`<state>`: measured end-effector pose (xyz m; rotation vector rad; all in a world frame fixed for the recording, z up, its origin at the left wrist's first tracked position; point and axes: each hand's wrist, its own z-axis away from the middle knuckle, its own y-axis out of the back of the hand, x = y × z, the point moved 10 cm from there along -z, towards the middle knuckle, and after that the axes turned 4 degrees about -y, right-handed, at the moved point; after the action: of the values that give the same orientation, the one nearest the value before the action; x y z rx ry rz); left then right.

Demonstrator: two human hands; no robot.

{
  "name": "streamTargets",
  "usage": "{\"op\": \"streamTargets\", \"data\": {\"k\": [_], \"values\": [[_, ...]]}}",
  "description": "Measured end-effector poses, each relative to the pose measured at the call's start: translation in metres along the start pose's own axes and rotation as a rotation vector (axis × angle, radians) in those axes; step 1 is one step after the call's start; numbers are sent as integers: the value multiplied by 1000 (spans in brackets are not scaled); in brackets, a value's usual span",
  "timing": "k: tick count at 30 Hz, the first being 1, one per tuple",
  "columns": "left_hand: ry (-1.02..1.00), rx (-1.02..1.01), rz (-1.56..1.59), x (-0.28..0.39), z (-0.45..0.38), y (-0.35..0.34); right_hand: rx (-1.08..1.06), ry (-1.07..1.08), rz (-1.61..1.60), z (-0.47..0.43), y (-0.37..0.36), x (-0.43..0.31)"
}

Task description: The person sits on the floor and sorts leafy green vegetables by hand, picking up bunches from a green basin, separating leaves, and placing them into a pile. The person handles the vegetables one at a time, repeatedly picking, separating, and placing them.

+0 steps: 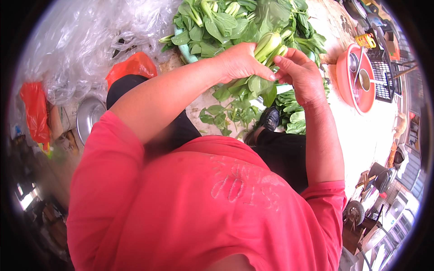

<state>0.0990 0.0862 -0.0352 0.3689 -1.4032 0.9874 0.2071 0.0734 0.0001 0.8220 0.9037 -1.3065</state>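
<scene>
My left hand [242,62] grips a head of bok choy [268,47], its pale stalk base up and its leaves hanging down between my arms. From the other side, my right hand [301,74] pinches at the outer stalks, thumb and fingers close together. Just beyond both hands, a heap of leafy bok choy [217,27] fills a pale green basin [184,49]. Loose leaves [230,115] lie on the floor below my hands, near my shoe [271,118]. More greens [293,110] are piled beside that shoe, partly hidden by my right forearm.
Clear plastic sheeting [88,40] spreads at left, with red plastic bags [132,67] and a metal bowl [90,115] nearby. To the right are a pink basin [344,74] holding metal utensils, a black crate [383,74] and a yellow container [366,40]. A wheel [355,212] stands lower right.
</scene>
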Motion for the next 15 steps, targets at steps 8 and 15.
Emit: {"op": "streamTargets", "data": {"k": [8, 15], "values": [[98, 75, 302, -5, -7, 16, -37, 19, -114, 4, 19, -12], [-118, 204, -53, 14, -18, 52, 5, 40, -51, 4, 38, -14]]}}
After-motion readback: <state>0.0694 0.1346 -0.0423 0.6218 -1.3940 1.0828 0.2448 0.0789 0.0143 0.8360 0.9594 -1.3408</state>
